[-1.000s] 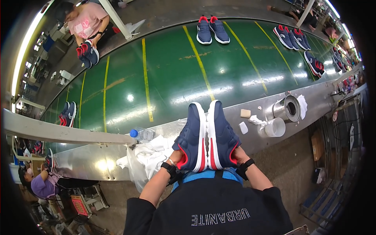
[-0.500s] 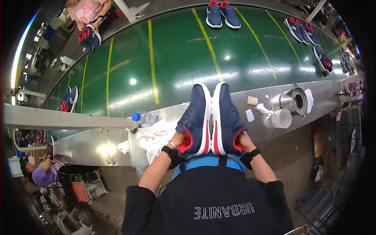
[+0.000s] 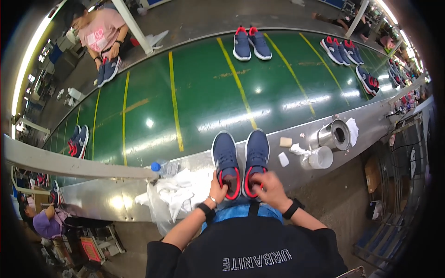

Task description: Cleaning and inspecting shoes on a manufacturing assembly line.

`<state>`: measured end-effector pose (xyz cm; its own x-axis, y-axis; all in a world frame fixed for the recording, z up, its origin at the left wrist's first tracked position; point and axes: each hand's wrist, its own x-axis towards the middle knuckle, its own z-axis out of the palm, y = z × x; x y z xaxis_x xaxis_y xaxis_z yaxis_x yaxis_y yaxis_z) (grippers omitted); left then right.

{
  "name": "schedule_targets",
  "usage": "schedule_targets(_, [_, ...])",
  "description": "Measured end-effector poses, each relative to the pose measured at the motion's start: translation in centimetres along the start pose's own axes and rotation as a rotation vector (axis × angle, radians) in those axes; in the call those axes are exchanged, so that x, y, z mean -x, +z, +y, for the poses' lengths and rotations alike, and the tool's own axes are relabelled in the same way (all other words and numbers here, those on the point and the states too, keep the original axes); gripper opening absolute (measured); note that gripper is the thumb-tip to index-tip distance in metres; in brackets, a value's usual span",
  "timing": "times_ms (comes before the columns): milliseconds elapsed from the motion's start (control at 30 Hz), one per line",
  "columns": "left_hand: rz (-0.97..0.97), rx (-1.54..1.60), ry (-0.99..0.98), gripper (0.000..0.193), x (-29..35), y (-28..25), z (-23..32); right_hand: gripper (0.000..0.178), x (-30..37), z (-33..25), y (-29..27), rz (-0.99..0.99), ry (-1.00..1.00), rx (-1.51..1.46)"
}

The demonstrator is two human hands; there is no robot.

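Two navy sneakers with red linings and white soles stand side by side in front of me, toes pointing away, at the edge of the metal ledge. My left hand (image 3: 217,189) grips the left sneaker (image 3: 224,150) by its collar, the thumb hooked inside the opening. Over the opening of the right sneaker (image 3: 256,148) is my right hand (image 3: 273,191), its fingers bent and smeared by motion. Whether they pinch anything there I cannot make out.
Beyond the metal ledge (image 3: 296,178) runs a green conveyor (image 3: 199,97) carrying several more sneakers. White cloths (image 3: 174,192) and a blue-capped bottle (image 3: 163,167) lie left; a metal can (image 3: 333,136) and plastic cup (image 3: 321,157) stand right. A white beam (image 3: 83,164) crosses the left side. A co-worker opposite handles shoes.
The sneakers have gone from tilted up, soles facing each other, to upright with openings toward me. My right hand has shifted from the shoe's outer side to over its opening.
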<state>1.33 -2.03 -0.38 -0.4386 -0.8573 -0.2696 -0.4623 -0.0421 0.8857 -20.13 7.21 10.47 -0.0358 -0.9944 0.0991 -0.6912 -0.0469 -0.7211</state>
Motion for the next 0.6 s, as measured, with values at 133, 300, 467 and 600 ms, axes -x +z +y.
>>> schedule_targets(133, [0.021, -0.134, 0.023, 0.077, 0.6, 1.0, 0.8, 0.051, 0.5, -2.3, 2.7, -0.395, -0.088, 0.419])
schedule_targets(300, [-0.061, 0.001, -0.04, 0.074, -0.9, 0.2, 4.2, 0.031, -2.9, 1.9, 2.2, -0.408, -0.213, 0.373])
schedule_targets(467, [0.164, 0.142, 0.003, 0.061, -3.0, 1.2, 6.9, 0.024, -12.9, 5.7, -5.6, -0.228, -0.475, 0.296])
schedule_targets(600, [0.241, -0.016, 0.077, 0.06, -1.2, 1.5, 6.7, 0.029, -20.4, 10.1, -7.4, -0.315, -0.473, 0.32])
